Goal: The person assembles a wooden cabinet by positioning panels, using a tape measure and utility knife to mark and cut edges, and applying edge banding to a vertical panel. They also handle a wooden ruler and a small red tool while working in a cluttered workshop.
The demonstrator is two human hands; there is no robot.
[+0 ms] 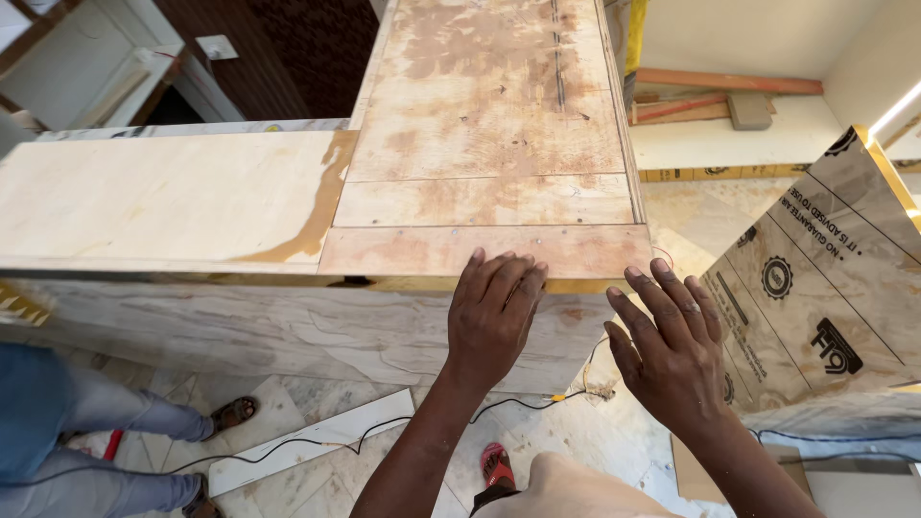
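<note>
- Head view looks down on a plywood top (pixel 484 144) laid over a marble-faced unit (pixel 288 326); its near strip (pixel 480 249) runs left to right along the near edge.
- Left hand (pixel 494 312) rests with its fingertips on that strip's near edge, fingers (pixel 504 273) straight and close together, holding nothing.
- Right hand (pixel 672 350) hovers just right of the strip's right corner, apart from it, fingers (pixel 662 297) spread wide and empty.
- Strip lies straight ahead of the left fingers, its long axis crosswise to them; the left hand is the nearer one, already touching.
- Right of the right hand leans a printed ply sheet (pixel 825 278), tilted, near but not touched.
- On the floor (pixel 317 470) below lie a thin black cable (pixel 384 427) and a white offcut (pixel 317 436); another person's legs (pixel 96 422) stand at the near left.
</note>
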